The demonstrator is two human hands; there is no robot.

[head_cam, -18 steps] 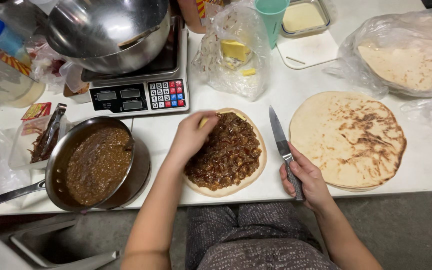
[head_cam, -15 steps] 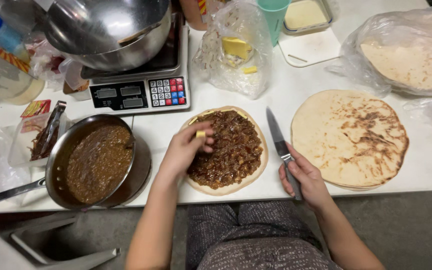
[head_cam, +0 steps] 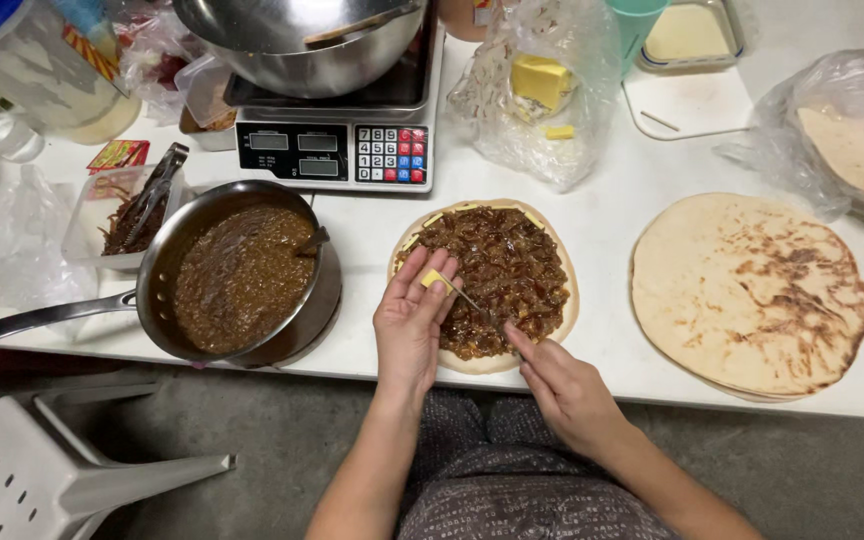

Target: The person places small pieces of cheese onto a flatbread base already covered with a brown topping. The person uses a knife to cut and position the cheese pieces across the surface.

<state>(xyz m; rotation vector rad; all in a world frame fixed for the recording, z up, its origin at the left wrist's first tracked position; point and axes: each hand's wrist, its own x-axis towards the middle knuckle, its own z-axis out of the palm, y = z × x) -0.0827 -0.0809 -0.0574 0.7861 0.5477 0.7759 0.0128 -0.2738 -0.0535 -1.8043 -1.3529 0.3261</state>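
A round flatbread (head_cam: 564, 310) spread with dark brown filling (head_cam: 502, 275) lies on the white table in front of me, with thin yellow cheese strips along its far rim. My left hand (head_cam: 407, 325) rests at the flatbread's near left edge and pinches a small yellow cheese piece (head_cam: 435, 280) between thumb and fingers. My right hand (head_cam: 564, 388) is at the near edge of the flatbread, closed on a knife (head_cam: 470, 300) whose thin blade reaches left to the cheese piece. The handle is hidden in my fist.
A steel pan (head_cam: 157, 270) of brown filling sits to the left, a scale (head_cam: 332, 152) with a metal bowl (head_cam: 302, 50) behind. A bag with a yellow block (head_cam: 542, 82), a plain flatbread (head_cam: 752, 290), bagged flatbreads (head_cam: 857, 150) and a white chair (head_cam: 62, 470) surround me.
My right hand lifted the knife off the table beside the flatbread and brought it left to the cheese. My left hand drew back from the filling to the near left edge.
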